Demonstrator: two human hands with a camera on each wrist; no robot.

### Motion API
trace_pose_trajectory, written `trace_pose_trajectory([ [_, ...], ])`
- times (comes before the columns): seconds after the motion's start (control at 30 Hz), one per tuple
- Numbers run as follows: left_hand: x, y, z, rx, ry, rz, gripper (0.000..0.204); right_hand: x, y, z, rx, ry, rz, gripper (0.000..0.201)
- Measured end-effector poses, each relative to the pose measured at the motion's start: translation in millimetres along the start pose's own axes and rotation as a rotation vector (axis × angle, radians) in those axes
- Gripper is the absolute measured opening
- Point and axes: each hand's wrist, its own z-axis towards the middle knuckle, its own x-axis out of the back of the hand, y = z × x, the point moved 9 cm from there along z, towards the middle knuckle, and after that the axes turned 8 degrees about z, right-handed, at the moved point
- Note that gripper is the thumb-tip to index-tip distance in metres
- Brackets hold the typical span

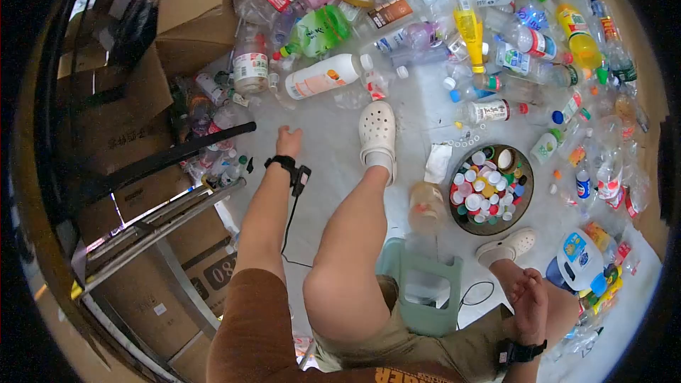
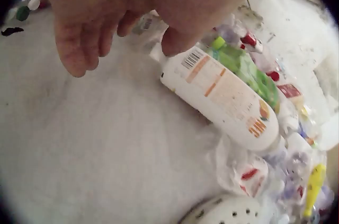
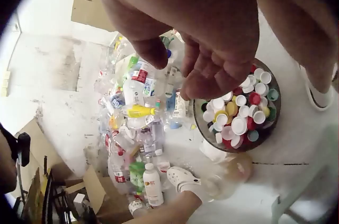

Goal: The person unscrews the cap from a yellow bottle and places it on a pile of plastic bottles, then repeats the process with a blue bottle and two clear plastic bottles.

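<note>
My left hand (image 1: 287, 140) reaches out low over the white floor, its fingers loosely curled and holding nothing. Just beyond it lies a white bottle with an orange label (image 1: 323, 76). In the left wrist view the left hand (image 2: 127, 36) hovers just above that white bottle's (image 2: 228, 99) barcode end, apart from it. My right hand (image 1: 530, 303) rests on my right knee, empty. In the right wrist view the right hand (image 3: 190, 70) hangs with relaxed fingers above a round bowl of bottle caps (image 3: 241, 112).
A large heap of plastic bottles (image 1: 468, 35) covers the far floor. The bowl of caps (image 1: 528, 206) sits by my right foot, with a clear jar (image 1: 425, 206) beside it. I sit on a green stool (image 1: 422, 284). Cardboard boxes (image 1: 120, 135) and a metal rack (image 1: 163, 220) stand at the left.
</note>
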Motion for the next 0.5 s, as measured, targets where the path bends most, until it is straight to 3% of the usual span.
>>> trace_pose_trajectory([
  [0.07,19.4,17.4,12.1,0.059,0.122,-0.033,0.07,-3.1,-1.9,0.2,0.019,0.094,-0.039,0.024],
  [0.2,-0.4,-5.8,75.3,0.152,-0.062,-0.086,0.064,12.4,2.2,7.6,0.025,0.133,-0.097,0.031],
  [0.3,1.2,24.0,47.9,0.234,-0.045,-0.357,0.055,20.6,5.2,12.1,0.035,0.132,-0.104,0.035],
  [0.37,3.0,29.4,34.6,0.214,0.022,-0.438,0.047,16.9,3.4,9.8,0.04,0.159,-0.099,0.035],
  [0.5,1.2,26.4,13.8,0.271,0.003,-0.599,0.038,1.1,-0.9,4.0,0.044,0.19,-0.101,0.035],
])
